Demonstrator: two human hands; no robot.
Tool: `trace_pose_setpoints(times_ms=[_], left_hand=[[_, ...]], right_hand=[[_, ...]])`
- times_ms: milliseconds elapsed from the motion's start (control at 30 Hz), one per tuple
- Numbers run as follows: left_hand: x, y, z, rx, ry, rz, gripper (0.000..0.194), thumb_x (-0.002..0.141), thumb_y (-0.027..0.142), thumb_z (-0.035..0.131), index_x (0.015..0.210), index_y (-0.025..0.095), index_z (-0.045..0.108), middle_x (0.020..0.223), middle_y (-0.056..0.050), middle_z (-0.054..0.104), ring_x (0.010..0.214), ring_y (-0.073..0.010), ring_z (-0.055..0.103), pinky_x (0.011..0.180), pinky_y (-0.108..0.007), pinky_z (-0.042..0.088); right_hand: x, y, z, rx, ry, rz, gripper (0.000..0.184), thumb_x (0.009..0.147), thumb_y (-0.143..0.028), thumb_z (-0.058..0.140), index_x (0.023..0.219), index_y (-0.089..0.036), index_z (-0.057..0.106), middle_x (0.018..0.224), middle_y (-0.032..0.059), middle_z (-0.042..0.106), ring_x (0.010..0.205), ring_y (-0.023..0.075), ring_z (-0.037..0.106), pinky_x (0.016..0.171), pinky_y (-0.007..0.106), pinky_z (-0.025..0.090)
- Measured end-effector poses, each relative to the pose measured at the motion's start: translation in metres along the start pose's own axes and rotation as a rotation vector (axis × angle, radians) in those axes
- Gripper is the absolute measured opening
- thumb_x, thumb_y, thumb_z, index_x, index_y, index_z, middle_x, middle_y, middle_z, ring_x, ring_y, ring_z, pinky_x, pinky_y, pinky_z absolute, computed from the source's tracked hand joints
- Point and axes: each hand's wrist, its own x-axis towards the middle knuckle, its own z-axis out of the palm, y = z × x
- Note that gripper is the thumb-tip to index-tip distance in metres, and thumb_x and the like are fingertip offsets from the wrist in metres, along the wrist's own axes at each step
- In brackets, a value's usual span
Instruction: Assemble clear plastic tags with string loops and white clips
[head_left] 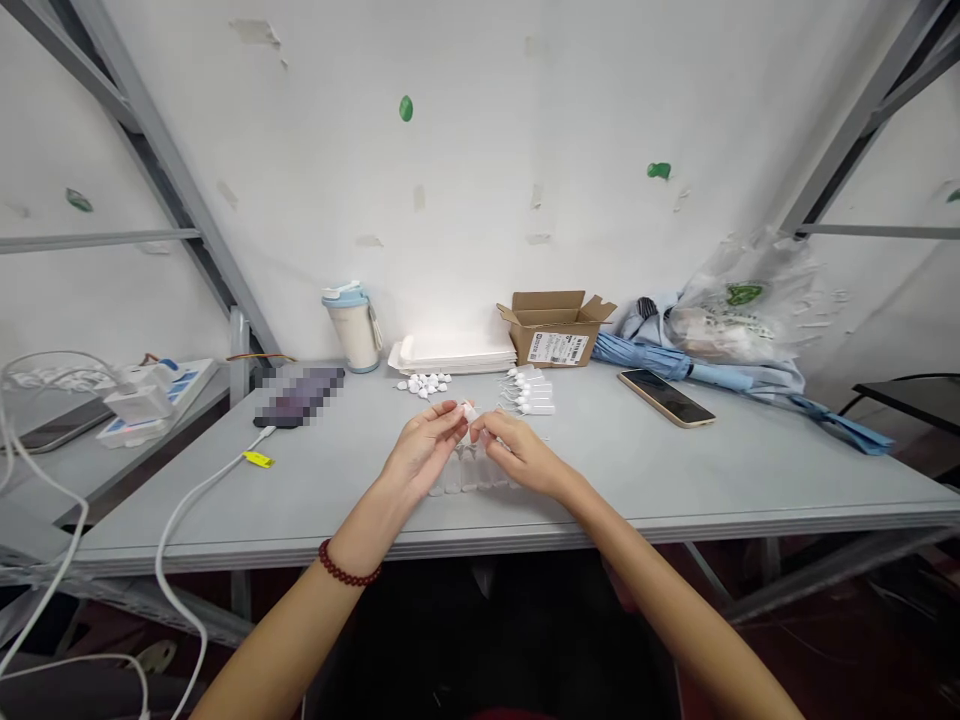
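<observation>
Above the middle of the table, my left hand point(427, 445) pinches a small white cap point(469, 411) between thumb and fingertips. My right hand point(521, 450) meets it from the right, fingers curled and pressed together close to the cap; what they grip is hidden. Below both hands lies a row of small clear plastic bottles point(469, 475), partly covered by the fingers. Behind the left hand is a pile of white caps point(424, 384). Several small bottles with white caps and thin tips point(534, 395) lie in a column behind the right hand.
At the back stand a tumbler point(356, 325), a stack of white envelope-like sheets point(454, 352) and an open cardboard box point(555, 335). A phone point(666, 397), a folded blue umbrella point(660, 358) and a plastic bag point(742, 310) lie right. A white cable point(199, 490) crosses the left side.
</observation>
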Motion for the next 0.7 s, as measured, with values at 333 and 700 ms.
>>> trace_pose_setpoints(times_ms=[333,700], left_hand=[[-0.003,-0.006,0.006,0.02,0.085,0.003,0.018,0.071,0.006,0.07,0.084,0.011,0.059,0.079,-0.003,0.065,0.075,-0.0098,0.061,0.074,-0.022,0.045],[-0.008,-0.005,0.01,0.197,0.007,0.154,0.034,0.061,0.021,0.08,0.086,0.014,0.058,0.088,-0.003,0.068,0.084,-0.012,0.06,0.083,-0.026,0.044]], right_hand=[[-0.001,0.001,-0.001,0.3,0.206,0.153,0.018,0.083,-0.014,0.029,0.08,-0.02,0.046,0.075,0.0002,0.044,0.07,0.0151,0.041,0.067,0.028,0.034],[0.001,0.001,-0.002,0.437,0.273,0.307,0.012,0.089,-0.028,0.033,0.085,-0.021,0.043,0.07,-0.0024,0.041,0.066,0.0139,0.04,0.063,0.027,0.035]])
